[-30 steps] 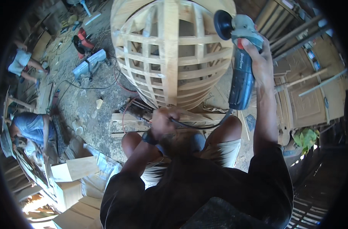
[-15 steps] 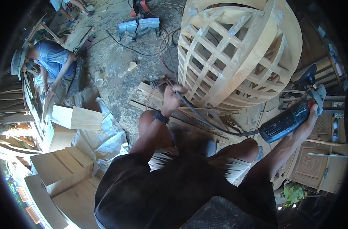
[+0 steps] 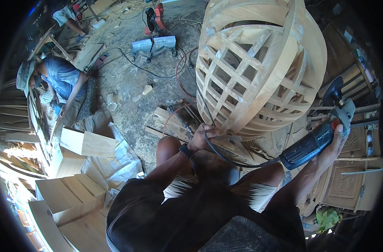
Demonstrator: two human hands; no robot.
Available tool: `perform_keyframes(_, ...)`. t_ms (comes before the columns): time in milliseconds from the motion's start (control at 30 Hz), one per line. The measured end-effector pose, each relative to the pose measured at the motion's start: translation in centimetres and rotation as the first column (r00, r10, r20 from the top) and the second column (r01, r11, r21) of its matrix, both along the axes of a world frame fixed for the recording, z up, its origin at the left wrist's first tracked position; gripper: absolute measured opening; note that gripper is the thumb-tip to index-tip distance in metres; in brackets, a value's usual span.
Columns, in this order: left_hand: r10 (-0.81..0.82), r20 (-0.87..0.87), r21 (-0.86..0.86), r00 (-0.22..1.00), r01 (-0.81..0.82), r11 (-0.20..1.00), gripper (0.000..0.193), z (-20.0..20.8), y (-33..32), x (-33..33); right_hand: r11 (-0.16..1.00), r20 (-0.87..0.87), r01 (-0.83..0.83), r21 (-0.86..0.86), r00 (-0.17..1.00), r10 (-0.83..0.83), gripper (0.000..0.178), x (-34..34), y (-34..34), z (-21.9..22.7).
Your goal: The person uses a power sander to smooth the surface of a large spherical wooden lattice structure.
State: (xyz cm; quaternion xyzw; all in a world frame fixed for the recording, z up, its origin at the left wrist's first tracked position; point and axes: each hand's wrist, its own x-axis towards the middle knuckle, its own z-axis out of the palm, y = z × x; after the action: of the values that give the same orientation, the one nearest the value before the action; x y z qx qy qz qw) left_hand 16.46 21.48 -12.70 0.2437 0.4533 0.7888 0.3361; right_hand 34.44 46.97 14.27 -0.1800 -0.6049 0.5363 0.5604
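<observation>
Grinder (image 3: 308, 145) is gripped in the right hand (image 3: 331, 150), while the left hand (image 3: 201, 137) is clasped around its cord (image 3: 243, 166).

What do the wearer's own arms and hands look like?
Short black sleeves end near the elbows, leaving the forearms bare. The left hand is gloveless, with a dark band at its wrist; the right hand is gloveless too, no band visible.

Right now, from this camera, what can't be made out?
All in the head view:
Slatted wooden frame: its top is cut off by the upper edge.
Right hand: some fingers hidden behind the angle grinder.
Left hand, holding the cord: palm hidden by the hand itself.
Blue thing by the seated co-worker: too small to identify.
</observation>
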Motion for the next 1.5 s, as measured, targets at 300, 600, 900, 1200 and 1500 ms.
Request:
perform_keyframes(300, 0.318, -0.179, 0.053, 0.931, -0.314, 0.948, 0.040, 0.5, 2.1, -0.9, 0.999, -0.002, -0.002, -0.033, 1.000, 0.002, 0.060, -0.8, 0.0, 0.1)
perform_keyframes(600, 0.110, -0.201, -0.050, 0.973, -0.122, 0.991, 0.048, -1.8, 0.6, -1.0, 0.996, -0.024, 0.033, -0.086, 0.999, -0.036, 0.063, 0.2, 0.4, -0.4)
perform_keyframes(900, 0.181, -0.413, -0.205, 0.893, -0.285, 0.936, 0.043, -0.7, 2.9, -0.8, 0.998, 0.006, -0.036, -0.060, 0.999, 0.036, 0.065, 2.0, 2.2, -1.6)
perform_keyframes(1200, 0.218, -0.461, -0.196, 0.860, -0.338, 0.920, 0.047, -1.6, 3.3, -1.0, 0.997, 0.003, 0.008, -0.077, 1.000, -0.007, 0.054, 2.7, 0.7, -1.3)
perform_keyframes(1500, 0.253, -0.415, -0.120, 0.874, -0.328, 0.937, 0.042, 0.0, 2.2, -1.0, 0.998, 0.031, 0.054, -0.040, 0.998, -0.052, 0.055, 2.6, -2.1, -0.3)
